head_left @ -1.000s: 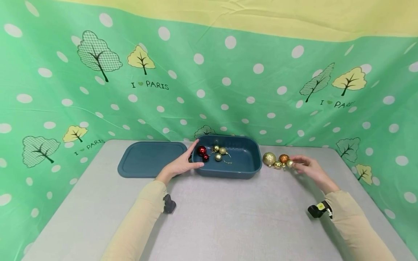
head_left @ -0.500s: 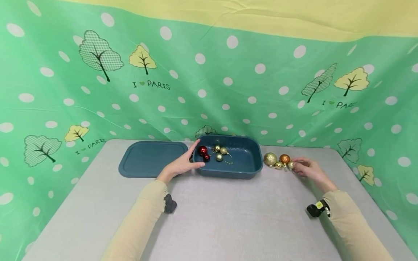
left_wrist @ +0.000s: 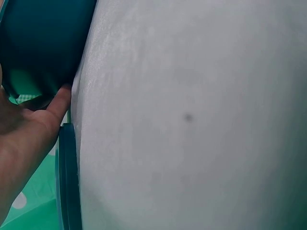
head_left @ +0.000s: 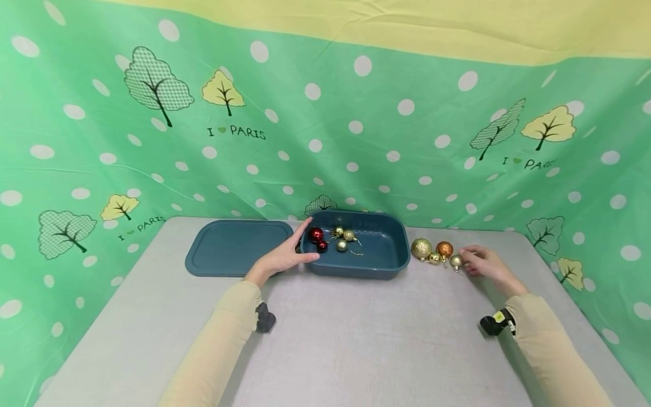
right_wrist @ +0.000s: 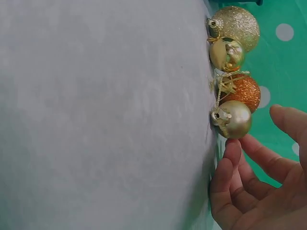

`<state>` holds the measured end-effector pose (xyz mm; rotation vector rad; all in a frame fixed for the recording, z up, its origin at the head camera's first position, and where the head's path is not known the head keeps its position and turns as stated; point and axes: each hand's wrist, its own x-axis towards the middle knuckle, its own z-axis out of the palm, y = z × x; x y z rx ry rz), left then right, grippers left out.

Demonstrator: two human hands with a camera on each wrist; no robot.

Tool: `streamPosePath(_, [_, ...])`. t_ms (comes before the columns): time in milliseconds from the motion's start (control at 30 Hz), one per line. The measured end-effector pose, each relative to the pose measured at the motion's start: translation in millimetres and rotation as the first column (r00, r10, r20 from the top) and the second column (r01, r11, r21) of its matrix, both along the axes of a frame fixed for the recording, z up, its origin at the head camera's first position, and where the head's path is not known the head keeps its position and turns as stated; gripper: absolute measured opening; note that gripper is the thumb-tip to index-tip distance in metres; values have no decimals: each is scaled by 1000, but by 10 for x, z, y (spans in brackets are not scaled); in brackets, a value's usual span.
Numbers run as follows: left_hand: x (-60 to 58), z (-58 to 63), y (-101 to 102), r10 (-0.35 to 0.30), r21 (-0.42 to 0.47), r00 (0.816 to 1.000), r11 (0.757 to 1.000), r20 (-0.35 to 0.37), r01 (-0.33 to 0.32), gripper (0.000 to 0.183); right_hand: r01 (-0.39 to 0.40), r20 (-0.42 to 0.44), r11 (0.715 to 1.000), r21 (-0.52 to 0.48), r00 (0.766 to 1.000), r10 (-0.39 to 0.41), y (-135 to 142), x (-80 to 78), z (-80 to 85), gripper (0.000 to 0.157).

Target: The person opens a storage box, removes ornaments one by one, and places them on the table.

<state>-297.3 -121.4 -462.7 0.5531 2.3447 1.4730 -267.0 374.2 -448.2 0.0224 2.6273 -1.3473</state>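
One box (head_left: 378, 249) — grey tabletop (head_left: 366, 339) (dotted green cloth (head_left: 285, 118) behind).

The table (head_left: 366, 339) lies open in front, between the forearms (head_left: 221, 333). A curtain (head_left: 371, 124) closes off the rear. 4 ornaments (head_left: 445, 249) block the strip between the container (head_left: 356, 272) and the right grip (head_left: 486, 267). The container's right half is free; 5 baubles (head_left: 342, 245) and the left grip (head_left: 281, 258) crowd its left end.

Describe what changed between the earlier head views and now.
The matte gold ball beside the right hand shifted slightly rightward and nearer, away from the orange ball; that hand appears to have let go of it. Unchanged: the left hand at the container, the balls inside, the lid.
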Motion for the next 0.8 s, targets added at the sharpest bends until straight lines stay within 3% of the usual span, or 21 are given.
streamPosePath(333, [-14,-28,-2,1,12,1000,1000,6,-1,100,-4,-132,1000,14,991,6,-51,54,148,59])
streamPosePath(600, [-15,-25,-7,2,11,1000,1000,18,-3,103,-45,-227,997,-56,973,31,-365,102,304,46])
streamPosePath(800, [-14,-28,-2,6,17,1000,1000,23,-7,101,-110,-314,991,-81,946,79,-658,121,380,36])
